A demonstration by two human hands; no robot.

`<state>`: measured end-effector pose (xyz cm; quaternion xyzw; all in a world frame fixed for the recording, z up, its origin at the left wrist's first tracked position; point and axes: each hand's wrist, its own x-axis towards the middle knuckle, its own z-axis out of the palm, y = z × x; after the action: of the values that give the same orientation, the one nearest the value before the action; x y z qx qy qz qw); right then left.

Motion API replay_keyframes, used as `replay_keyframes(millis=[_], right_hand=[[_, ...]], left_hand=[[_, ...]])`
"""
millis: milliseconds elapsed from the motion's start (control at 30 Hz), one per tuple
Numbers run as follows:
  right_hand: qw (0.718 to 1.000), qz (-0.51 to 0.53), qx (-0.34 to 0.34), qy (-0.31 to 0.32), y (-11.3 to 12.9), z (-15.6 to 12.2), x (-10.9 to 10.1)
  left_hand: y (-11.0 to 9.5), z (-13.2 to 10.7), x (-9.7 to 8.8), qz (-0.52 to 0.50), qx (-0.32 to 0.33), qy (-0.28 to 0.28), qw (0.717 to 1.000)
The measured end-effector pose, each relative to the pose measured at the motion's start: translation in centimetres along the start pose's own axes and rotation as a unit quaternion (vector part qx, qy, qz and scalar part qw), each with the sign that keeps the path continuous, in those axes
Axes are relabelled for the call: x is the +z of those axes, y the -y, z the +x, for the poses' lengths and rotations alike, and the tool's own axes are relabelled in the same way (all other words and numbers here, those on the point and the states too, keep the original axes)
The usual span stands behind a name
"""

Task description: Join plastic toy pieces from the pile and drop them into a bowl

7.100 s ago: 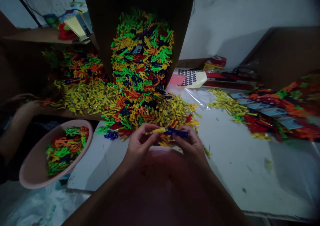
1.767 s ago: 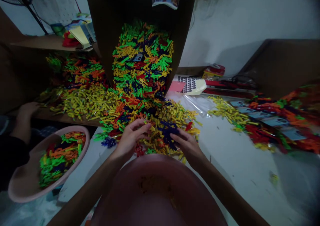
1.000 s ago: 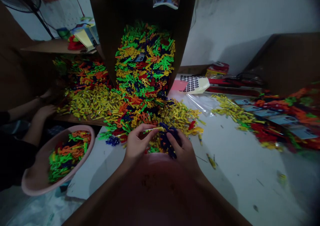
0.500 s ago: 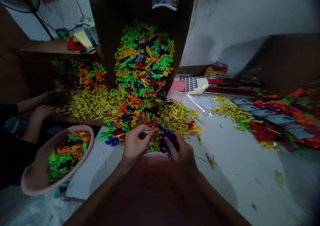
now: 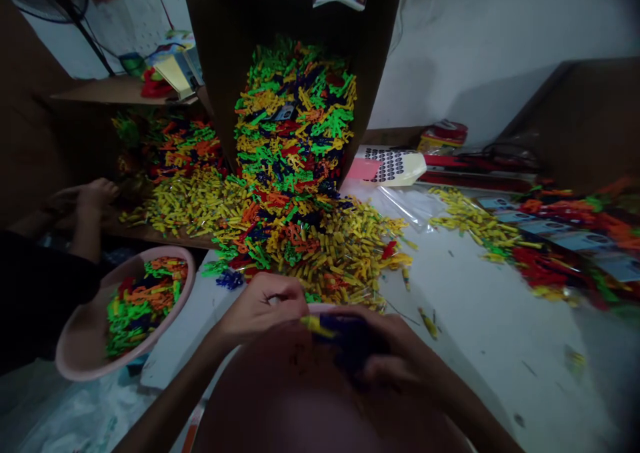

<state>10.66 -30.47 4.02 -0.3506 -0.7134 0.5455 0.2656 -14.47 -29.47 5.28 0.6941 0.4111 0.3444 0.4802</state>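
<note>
My right hand [image 5: 400, 356] is closed around a bunch of dark blue plastic pieces [image 5: 353, 343], held low over a pink basin [image 5: 280, 406]. My left hand [image 5: 267, 306] is at the basin's far rim, fingers curled in, with its fingertips against a small yellow piece [image 5: 320, 327]. The yellow piece touches the blue bunch; blur and shade hide its exact shape. Just beyond the hands spreads a pile of small yellow pieces [image 5: 345, 253], mixed with green, orange, red and blue plastic figures [image 5: 295, 139] spilling from a tall cardboard box [image 5: 213, 53].
At left, another person's hand [image 5: 97, 193] is near the pile, above a second pink basin [image 5: 187, 283] of coloured figures. On the white table [image 5: 450, 346], more yellow pieces [image 5: 465, 219] and packaged figures [image 5: 555, 219] lie to the right. Clear plastic bags [image 5: 407, 206] lie behind.
Both my hands have come down and closer to me, over the basin, with the blue bunch. A yellow piece now shows between them. The other person's hands have shifted.
</note>
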Motion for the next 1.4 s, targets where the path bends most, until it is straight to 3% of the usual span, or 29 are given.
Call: replay_keyframes(millis=[67,133,200,333,433,533,633,733,833,933,1033,1133,1200,1300,1400], right_hand=[[0.998,-0.045,0.017,0.046,0.4,-1.3,-0.4],[0.994,-0.086,0.044,0.051,0.4,-2.3,-0.3],[0.991,-0.096,0.063,0.063,-0.2,-2.7,0.1],[0.992,-0.075,0.045,0.092,-1.8,-2.2,1.2],[0.992,-0.078,0.032,0.089,-2.8,-1.9,1.8],[0.986,-0.131,0.031,0.095,-3.4,-2.5,2.3],[0.961,-0.239,0.015,0.141,-4.1,-3.4,3.1],[0.908,-0.387,-0.010,0.162,-5.0,-3.7,4.6],[0.858,-0.484,-0.032,0.171,-5.8,-3.3,7.1],[0.828,-0.533,-0.012,0.174,-6.8,-2.7,10.2],[0.805,-0.568,-0.014,0.169,-8.0,-2.1,12.7],[0.825,-0.534,-0.029,0.183,-8.4,-1.4,13.4],[0.870,-0.455,-0.005,0.189,-7.7,-1.0,12.7],[0.956,-0.244,0.023,0.162,-5.8,-0.6,10.6],[0.993,-0.035,0.062,0.095,-3.6,-0.5,8.1]], left_hand=[[0.5,0.3,-0.8,0.045,0.017,0.032,0.998],[2.2,1.5,-1.2,0.134,0.004,-0.009,0.991],[4.7,3.4,-1.1,0.251,-0.006,-0.046,0.967],[9.5,6.7,0.3,0.415,-0.001,-0.022,0.909],[11.5,7.4,1.6,0.436,-0.003,0.030,0.899],[12.4,7.6,2.5,0.383,0.032,0.059,0.921],[12.9,8.3,3.0,0.307,0.069,0.103,0.944],[12.7,9.2,3.1,0.208,0.073,0.109,0.969],[11.5,9.6,2.8,0.130,0.051,0.006,0.990],[9.3,8.9,1.8,0.082,0.033,-0.122,0.989],[6.6,6.6,0.9,0.037,0.027,-0.179,0.983],[3.7,2.7,0.8,0.014,0.025,-0.219,0.975],[2.0,-0.3,1.1,-0.014,0.012,-0.232,0.973],[0.4,-4.3,1.8,-0.105,-0.022,-0.241,0.964],[-0.1,-6.5,2.4,-0.169,-0.068,-0.233,0.955]])
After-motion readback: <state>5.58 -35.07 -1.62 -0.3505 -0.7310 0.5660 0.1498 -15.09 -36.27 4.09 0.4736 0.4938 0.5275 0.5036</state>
